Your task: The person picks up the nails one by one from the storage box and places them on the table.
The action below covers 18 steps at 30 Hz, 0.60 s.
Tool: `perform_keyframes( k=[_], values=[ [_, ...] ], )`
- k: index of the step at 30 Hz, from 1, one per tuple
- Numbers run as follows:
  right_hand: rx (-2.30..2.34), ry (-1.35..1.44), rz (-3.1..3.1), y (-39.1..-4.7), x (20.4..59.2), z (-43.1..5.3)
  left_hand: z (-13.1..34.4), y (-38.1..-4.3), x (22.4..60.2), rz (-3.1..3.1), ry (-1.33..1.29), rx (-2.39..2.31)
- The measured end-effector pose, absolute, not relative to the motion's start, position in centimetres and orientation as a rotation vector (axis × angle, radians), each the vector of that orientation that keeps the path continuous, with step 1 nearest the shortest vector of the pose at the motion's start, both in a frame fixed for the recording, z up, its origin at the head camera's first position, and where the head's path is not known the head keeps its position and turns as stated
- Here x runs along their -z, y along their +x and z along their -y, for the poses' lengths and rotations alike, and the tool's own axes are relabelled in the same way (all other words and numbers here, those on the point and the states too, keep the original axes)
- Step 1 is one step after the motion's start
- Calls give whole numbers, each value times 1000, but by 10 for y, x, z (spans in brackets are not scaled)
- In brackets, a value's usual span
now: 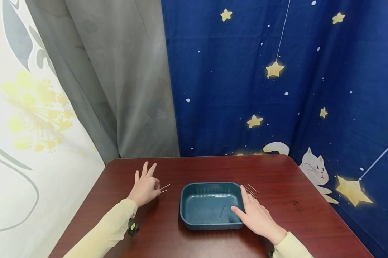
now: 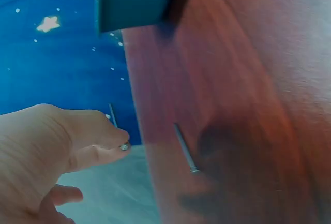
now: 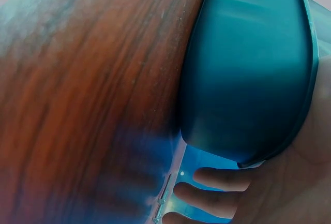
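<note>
Left hand (image 1: pixel 145 188) pinched one nail (image 2: pixel 118 131) between thumb and forefinger, other fingers spread, just above the table (image 1: pixel 168 240). A second nail (image 2: pixel 185 148) lay on the wood beside it. Right hand (image 1: pixel 258 216) lay flat, fingers straight, against the tray (image 1: pixel 210 225) rim, thumb inside. More nails (image 1: pixel 251 190) lay past its fingertips; two were in the tray. No legible writing.

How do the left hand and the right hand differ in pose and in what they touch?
The left hand is raised, pinching a thin nail; the right hand lies flat with straight fingers. The left is apart from the blue tray; the right rests against it. Both are over the table.
</note>
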State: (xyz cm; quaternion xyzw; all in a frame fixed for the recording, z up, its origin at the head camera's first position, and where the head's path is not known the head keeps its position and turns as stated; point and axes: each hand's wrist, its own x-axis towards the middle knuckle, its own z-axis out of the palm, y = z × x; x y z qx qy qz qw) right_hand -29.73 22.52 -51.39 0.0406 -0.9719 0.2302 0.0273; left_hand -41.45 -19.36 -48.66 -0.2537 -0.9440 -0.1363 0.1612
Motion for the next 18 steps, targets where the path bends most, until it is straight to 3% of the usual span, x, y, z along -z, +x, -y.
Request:
perform_keyframes(
  k=[18],
  values=[
    [-688, 131, 3001, -298, 515, -226, 205, -415, 524, 2840, -649, 316]
  ],
)
